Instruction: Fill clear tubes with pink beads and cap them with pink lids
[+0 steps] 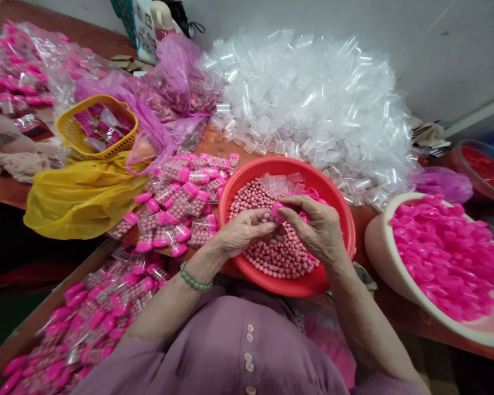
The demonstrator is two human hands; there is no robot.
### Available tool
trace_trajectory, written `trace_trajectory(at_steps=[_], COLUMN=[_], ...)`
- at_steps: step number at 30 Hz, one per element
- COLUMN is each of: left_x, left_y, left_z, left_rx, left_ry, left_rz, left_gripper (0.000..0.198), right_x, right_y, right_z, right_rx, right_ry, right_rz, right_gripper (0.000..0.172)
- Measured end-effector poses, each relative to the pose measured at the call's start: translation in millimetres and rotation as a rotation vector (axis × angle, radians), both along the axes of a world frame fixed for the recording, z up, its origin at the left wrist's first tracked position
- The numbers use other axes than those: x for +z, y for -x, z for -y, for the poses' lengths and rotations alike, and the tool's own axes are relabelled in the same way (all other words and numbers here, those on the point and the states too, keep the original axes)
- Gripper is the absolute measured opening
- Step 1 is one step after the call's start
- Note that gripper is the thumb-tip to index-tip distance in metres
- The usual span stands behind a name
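Observation:
Over a red basin (pixel 340 271) of pink beads (pixel 286 255), my two hands meet. My left hand (pixel 247 230), with a green bead bracelet on its wrist, is closed around a small clear bottle, mostly hidden by the fingers. A bright pink cap (pixel 277 209) sits at the bottle's end, pinched between the thumb and fingers of my right hand (pixel 319 225). Whether the cap is fully seated I cannot tell. Several empty clear bottles (pixel 276 184) and loose pink caps (pixel 312 193) lie in the basin on top of the beads.
Capped bead bottles (pixel 185 197) are heaped left of the basin, with more in a lower bin (pixel 94 318). Behind rises a large pile of clear empty bottles (pixel 313 93). A white tub (pixel 381 263) of pink caps stands right. A yellow basket (pixel 72 134) sits left.

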State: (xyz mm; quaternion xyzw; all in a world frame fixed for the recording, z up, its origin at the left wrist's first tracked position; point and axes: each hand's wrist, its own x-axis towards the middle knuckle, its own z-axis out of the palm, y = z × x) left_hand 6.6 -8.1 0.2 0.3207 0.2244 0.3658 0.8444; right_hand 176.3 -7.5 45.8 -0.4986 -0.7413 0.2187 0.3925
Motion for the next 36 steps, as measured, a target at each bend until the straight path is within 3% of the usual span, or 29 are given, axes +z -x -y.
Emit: trace_trajectory(at_steps=[10,16,22,25,30,32,36], left_x=[-1.2,0.9,-0.9,-1.1,0.6,0.7,-0.6], left_y=[0.3,0.4,-0.2,0.2,2.3,2.8,3.3], left_z=[-1.3,-2.9,-3.1,-2.6,-2.4,-2.5,-2.2], left_rx=[-0.050,-0.063,-0.041,-0.006,0.005,0.001,0.024], left_ry=[-0.108,-0.065,-0.028,0.014,0.098,0.111,0.110], left_rz=[-0.087,-0.074,-0.037,0.004,0.042,0.055,0.104], left_gripper=[0.042,0.045,0.045,0.043,0.041,0.042,0.042], right_x=[-9.9,-14.0,-22.7,-26.6,-32.0,-33.9,-34.3], right_y=[8.5,7.4,13.1,13.6,10.7,12.4,17.9], right_z=[-1.0,-0.6,3.1,6.2,9.1,8.6,5.8], right_rx=[-0.024,-0.002,-0.086,-0.071,0.115,0.113,0.072], right_ry=[0.000,0.011,-0.073,-0.192,-0.388,-0.441,-0.566], right_rz=[-0.143,-0.155,-0.041,0.129,0.382,0.437,0.495], right_gripper=[0.008,0.007,0.009,0.019,0.069,0.074,0.069])
